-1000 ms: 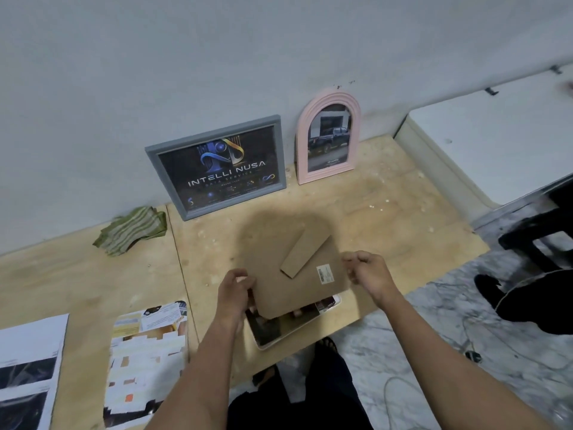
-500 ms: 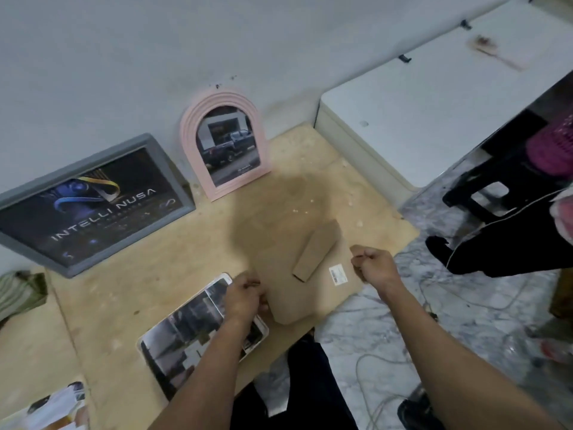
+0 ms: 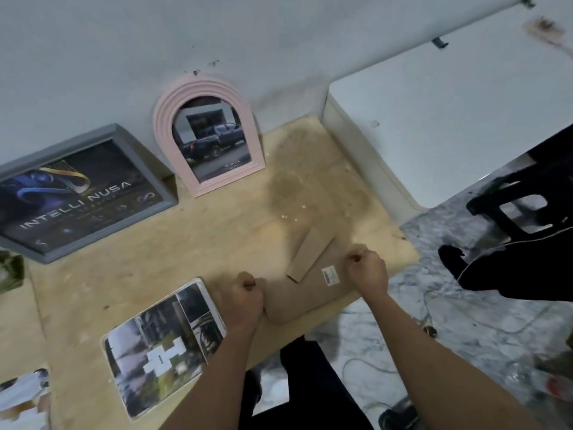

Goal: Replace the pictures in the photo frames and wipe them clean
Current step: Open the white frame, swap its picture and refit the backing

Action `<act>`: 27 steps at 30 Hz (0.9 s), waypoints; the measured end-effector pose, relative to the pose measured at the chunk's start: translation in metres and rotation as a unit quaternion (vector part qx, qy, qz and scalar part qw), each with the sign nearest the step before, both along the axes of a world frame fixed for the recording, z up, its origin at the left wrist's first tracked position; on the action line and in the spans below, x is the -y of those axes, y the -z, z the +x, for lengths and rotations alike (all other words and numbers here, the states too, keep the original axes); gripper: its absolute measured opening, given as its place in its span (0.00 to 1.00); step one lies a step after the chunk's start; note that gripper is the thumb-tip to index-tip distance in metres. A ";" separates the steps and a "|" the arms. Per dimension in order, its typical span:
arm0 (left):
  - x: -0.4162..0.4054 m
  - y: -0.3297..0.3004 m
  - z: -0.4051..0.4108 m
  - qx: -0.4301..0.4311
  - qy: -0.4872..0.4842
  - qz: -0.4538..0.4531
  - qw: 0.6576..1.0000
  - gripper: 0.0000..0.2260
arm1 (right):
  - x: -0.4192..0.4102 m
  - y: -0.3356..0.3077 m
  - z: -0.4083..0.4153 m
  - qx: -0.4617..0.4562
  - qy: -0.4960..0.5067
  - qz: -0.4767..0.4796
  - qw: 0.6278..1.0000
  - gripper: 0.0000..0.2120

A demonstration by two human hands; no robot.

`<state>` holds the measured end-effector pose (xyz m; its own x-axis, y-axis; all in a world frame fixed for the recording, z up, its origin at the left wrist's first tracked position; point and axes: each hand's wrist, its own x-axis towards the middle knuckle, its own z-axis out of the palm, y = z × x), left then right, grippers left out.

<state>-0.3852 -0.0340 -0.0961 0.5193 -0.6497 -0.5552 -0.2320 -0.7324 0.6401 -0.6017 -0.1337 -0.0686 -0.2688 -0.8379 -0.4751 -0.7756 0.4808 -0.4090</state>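
A brown cardboard frame backing (image 3: 305, 293) with a fold-out stand and a barcode sticker lies flat near the wooden board's front right corner. My left hand (image 3: 246, 297) grips its left edge and my right hand (image 3: 367, 270) pinches its right edge. To the left, a white frame (image 3: 161, 346) lies face up with a collage picture in it. A pink arched frame (image 3: 210, 135) with a truck photo and a grey frame (image 3: 77, 190) with a dark poster lean against the wall.
A green cloth (image 3: 11, 271) lies at the left edge and loose printed pictures (image 3: 23, 395) at the bottom left. A white cabinet (image 3: 449, 119) stands to the right, a black stool (image 3: 524, 209) and cables on the marble floor (image 3: 465, 321).
The backing has come off the white frame and been carried to the right, leaving the framed picture uncovered on the left. Both hands moved with it, and the view swung right.
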 end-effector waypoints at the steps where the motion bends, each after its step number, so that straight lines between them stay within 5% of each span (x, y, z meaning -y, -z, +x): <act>1: -0.001 -0.005 -0.001 0.021 -0.002 -0.001 1.000 0.08 | -0.001 0.000 0.002 0.000 -0.016 -0.015 1.000 0.10; 8: -0.021 -0.024 0.026 0.100 -0.105 0.024 0.989 0.10 | -0.024 -0.007 0.066 0.107 -0.153 -0.051 0.981 0.08; 13: -0.076 -0.030 0.070 0.153 -0.202 0.043 0.966 0.07 | -0.073 0.000 0.146 0.169 -0.328 -0.016 0.929 0.08; 15: -0.106 -0.027 0.091 0.167 -0.222 0.055 0.959 0.08 | -0.095 0.003 0.175 0.155 -0.380 -0.003 0.912 0.03; 19: -0.165 -0.017 0.126 0.198 -0.195 0.087 0.957 0.10 | -0.132 0.006 0.215 0.041 -0.431 -0.007 0.902 0.14; 27: -0.202 -0.008 0.151 0.168 -0.129 0.080 0.974 0.19 | -0.167 0.002 0.244 -0.109 -0.377 -0.064 0.917 0.13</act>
